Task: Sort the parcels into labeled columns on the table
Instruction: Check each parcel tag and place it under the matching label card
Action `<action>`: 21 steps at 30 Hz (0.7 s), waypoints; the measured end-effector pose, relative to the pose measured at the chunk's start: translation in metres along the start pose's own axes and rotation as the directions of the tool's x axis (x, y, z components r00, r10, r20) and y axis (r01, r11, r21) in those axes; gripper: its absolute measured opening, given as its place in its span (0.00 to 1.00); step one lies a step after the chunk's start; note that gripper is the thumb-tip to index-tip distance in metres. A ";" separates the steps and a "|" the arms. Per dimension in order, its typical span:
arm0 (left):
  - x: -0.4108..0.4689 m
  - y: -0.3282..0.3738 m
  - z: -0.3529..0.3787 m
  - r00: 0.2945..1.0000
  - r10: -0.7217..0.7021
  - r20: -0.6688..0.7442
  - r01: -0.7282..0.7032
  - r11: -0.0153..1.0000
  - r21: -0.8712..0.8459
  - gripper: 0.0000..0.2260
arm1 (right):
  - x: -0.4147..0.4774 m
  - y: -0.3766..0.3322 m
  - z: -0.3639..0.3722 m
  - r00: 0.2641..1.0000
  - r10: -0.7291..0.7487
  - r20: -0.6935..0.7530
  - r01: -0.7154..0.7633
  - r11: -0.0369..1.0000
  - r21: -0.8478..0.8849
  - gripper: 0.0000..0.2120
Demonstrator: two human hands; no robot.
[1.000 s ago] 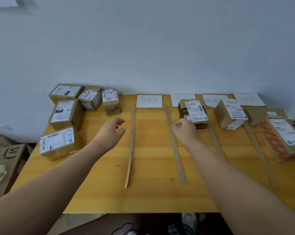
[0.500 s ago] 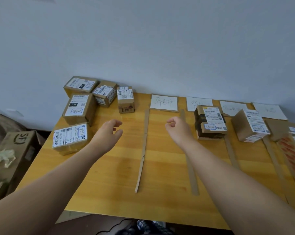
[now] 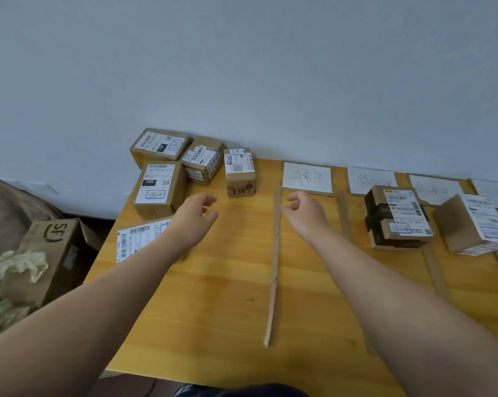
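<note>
Head view: both bare hands hover empty above the wooden table (image 3: 213, 310). Left hand (image 3: 194, 217) has its fingers loosely curled and parted, over the near edge of the unsorted parcels. Right hand (image 3: 306, 212) is more closed, thumb and fingers curled toward each other with nothing between them, just right of the first cardboard divider strip (image 3: 274, 267).

Five unsorted parcels sit at the table's left back corner: a flat one (image 3: 139, 239) partly under the left forearm, a 15H-labelled box (image 3: 159, 187), another box (image 3: 160, 146) against the wall, a tilted box (image 3: 203, 161), and a small upright box (image 3: 240, 171).

Handwritten column labels (image 3: 307, 178) lie along the back edge. In the columns to the right stands a black-taped parcel (image 3: 398, 217), with a tilted parcel (image 3: 474, 224) in the next column.

On the floor at left is an SF carton (image 3: 47, 253).
</note>
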State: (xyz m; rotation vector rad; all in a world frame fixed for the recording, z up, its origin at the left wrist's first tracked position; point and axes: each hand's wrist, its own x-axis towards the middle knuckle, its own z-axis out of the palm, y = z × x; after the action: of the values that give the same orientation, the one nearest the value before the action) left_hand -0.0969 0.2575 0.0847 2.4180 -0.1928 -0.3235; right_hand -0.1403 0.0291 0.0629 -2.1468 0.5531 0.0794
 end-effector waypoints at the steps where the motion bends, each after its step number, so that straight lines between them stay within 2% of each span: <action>1: 0.007 -0.003 -0.005 1.000 0.009 0.008 -0.009 1.000 0.002 0.15 | 0.004 -0.004 0.007 1.000 0.012 0.005 -0.012 1.000 0.001 0.16; 4: 0.029 -0.015 -0.017 0.999 0.027 0.034 -0.027 1.000 0.005 0.16 | 0.016 -0.013 0.031 0.999 0.041 0.006 -0.041 0.999 -0.031 0.20; 9: 0.060 -0.038 -0.023 0.996 0.029 0.083 -0.029 1.000 0.002 0.16 | 0.042 -0.025 0.071 0.996 0.083 -0.024 -0.084 0.994 -0.063 0.34; 16: 0.102 -0.058 -0.027 0.991 0.022 0.130 -0.022 1.000 0.000 0.15 | 0.094 -0.052 0.104 0.990 0.131 -0.057 -0.140 0.967 -0.213 0.49; 21: 0.126 -0.065 -0.025 0.991 -0.020 0.130 0.025 0.999 -0.037 0.15 | 0.129 -0.069 0.117 0.976 0.196 -0.095 -0.216 0.921 -0.324 0.48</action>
State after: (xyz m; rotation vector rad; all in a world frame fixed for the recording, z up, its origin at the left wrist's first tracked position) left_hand 0.0345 0.2943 0.0384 2.3638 -0.2151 -0.4911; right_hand 0.0205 0.1093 0.0121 -2.4170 0.8524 0.2398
